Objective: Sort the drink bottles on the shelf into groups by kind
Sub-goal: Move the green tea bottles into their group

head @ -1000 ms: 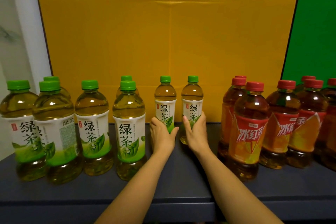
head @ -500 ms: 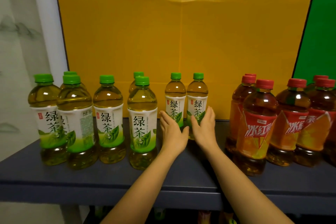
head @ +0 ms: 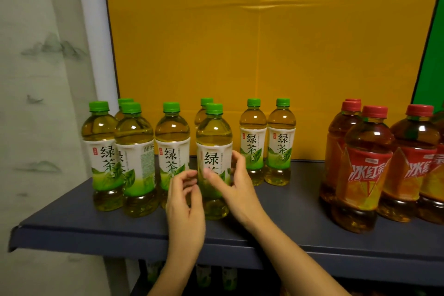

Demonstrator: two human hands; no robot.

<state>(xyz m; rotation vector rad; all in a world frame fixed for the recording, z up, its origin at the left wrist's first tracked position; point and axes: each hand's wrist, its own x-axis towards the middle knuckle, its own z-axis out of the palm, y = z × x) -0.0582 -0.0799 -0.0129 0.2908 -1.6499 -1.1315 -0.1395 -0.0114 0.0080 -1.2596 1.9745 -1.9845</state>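
Note:
Several green-capped green tea bottles stand on the left half of the dark shelf [head: 295,221]. One of them, the front green tea bottle [head: 213,132], stands nearest me. My right hand [head: 234,187] curls round its right side, thumb across the label. My left hand [head: 185,202] hovers at the bottle's left side with loosely curled fingers that hold nothing. Two smaller green tea bottles [head: 268,134] stand side by side at the back. Red-capped iced tea bottles [head: 367,151] form a group on the right.
A yellow board [head: 264,55] backs the shelf, with a green panel [head: 432,67] at the right. A white post and a pale wall [head: 43,103] lie to the left. More bottles [head: 204,274] show on a lower shelf. Bare shelf separates the green and red groups.
Both hands left the two small back bottles and moved left and toward me to the front green tea bottle. The view also shifted left.

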